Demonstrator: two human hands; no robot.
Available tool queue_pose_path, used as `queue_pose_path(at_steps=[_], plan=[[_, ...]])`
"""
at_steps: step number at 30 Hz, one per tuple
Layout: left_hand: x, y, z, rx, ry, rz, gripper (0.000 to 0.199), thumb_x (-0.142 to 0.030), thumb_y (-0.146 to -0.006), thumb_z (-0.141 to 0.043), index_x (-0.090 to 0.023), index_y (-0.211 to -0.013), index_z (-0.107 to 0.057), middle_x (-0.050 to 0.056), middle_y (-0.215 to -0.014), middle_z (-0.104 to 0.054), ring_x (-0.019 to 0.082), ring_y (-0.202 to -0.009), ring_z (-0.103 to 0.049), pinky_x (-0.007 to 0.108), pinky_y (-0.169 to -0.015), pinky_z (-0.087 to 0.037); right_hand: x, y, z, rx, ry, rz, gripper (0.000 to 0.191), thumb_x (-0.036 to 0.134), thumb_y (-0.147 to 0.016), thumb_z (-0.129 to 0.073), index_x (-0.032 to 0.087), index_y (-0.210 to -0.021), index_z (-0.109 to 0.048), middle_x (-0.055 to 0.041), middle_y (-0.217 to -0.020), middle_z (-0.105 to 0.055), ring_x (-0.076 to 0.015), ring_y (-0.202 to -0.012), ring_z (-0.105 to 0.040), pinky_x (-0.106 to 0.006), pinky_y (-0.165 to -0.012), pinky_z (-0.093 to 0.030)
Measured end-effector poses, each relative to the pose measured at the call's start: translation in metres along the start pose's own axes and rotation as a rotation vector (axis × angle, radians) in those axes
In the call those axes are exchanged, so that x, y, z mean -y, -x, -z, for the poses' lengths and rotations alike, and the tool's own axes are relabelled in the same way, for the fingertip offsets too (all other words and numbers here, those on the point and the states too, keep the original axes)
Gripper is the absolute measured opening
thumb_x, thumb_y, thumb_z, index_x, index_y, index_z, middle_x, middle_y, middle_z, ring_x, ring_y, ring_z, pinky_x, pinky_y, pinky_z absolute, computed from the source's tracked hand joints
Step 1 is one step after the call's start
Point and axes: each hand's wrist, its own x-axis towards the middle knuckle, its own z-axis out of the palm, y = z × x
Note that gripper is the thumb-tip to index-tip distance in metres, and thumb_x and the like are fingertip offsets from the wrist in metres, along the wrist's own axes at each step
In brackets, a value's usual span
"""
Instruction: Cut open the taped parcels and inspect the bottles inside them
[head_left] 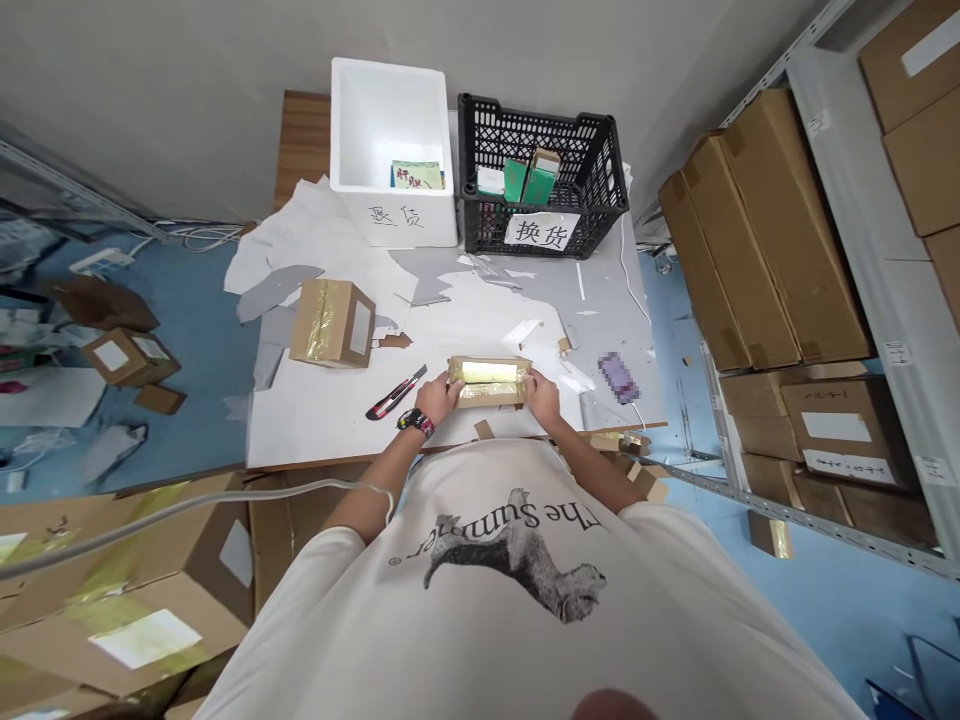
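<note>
Between my two hands is a small taped cardboard box [491, 392] with a white label on its upper side, at the near edge of the table. My left hand [439, 396] is closed on the box's left end; a watch is on that wrist. At the right end, the fingers of my right hand [541, 396] grip the box too. Left of my left hand lies a red and black utility knife [396, 393]. Farther left sits a larger taped cardboard box [330, 322]. The undersides of the held box are hidden.
At the back stand a white foam bin [397, 215] holding a booklet and a black plastic crate [544, 232] with green boxes. Paper scraps lie about the table [315, 425]. A blurred purple object [619, 377] is at right. Shelved cartons [780, 230] flank the right; stacked cartons [135, 590] the left.
</note>
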Motion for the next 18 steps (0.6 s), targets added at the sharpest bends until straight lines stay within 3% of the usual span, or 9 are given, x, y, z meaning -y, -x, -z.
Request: queue_pose_path(at_steps=[5,9,14,18], plan=[[0.002,-0.006,0.005,0.016,0.043,-0.026,0.054,-0.058,-0.115,-0.057,-0.016,-0.144,-0.074,0.017,-0.115,-0.088,0.038,-0.113,-0.084,0.041,-0.094,-0.059,0.001,-0.013,0.007,0.045,0.02,-0.011,0.047,0.037,-0.118,-0.048,0.023,-0.15,-0.08,-0.0123,-0.132,-0.087,-0.0323,-0.125,-0.079,-0.037,-0.108,-0.058],[0.001,-0.005,0.003,-0.049,0.085,-0.039,0.057,-0.056,-0.112,-0.064,-0.016,-0.152,-0.071,0.016,-0.116,-0.089,0.038,-0.114,-0.083,0.041,-0.095,-0.059,-0.001,-0.018,0.009,0.023,-0.024,0.012,0.045,0.037,-0.115,-0.051,0.023,-0.146,-0.082,-0.0112,-0.125,-0.088,-0.0316,-0.118,-0.08,-0.036,-0.104,-0.059],[0.002,0.008,-0.004,-0.108,0.161,-0.005,0.065,-0.051,-0.111,-0.066,-0.016,-0.165,-0.063,0.014,-0.121,-0.09,0.035,-0.115,-0.084,0.039,-0.097,-0.06,-0.01,-0.006,-0.003,-0.042,-0.117,0.023,0.047,0.042,-0.115,-0.048,0.025,-0.144,-0.081,-0.0096,-0.121,-0.088,-0.0318,-0.113,-0.08,-0.039,-0.102,-0.061],[-0.001,0.002,0.007,-0.095,0.142,0.008,0.061,-0.055,-0.112,-0.062,-0.016,-0.159,-0.071,0.013,-0.11,-0.09,0.036,-0.115,-0.084,0.039,-0.097,-0.06,-0.015,-0.002,-0.009,-0.041,-0.097,0.066,0.056,0.051,-0.115,-0.053,0.024,-0.161,-0.068,-0.01,-0.122,-0.085,-0.0325,-0.111,-0.078,-0.041,-0.101,-0.061]])
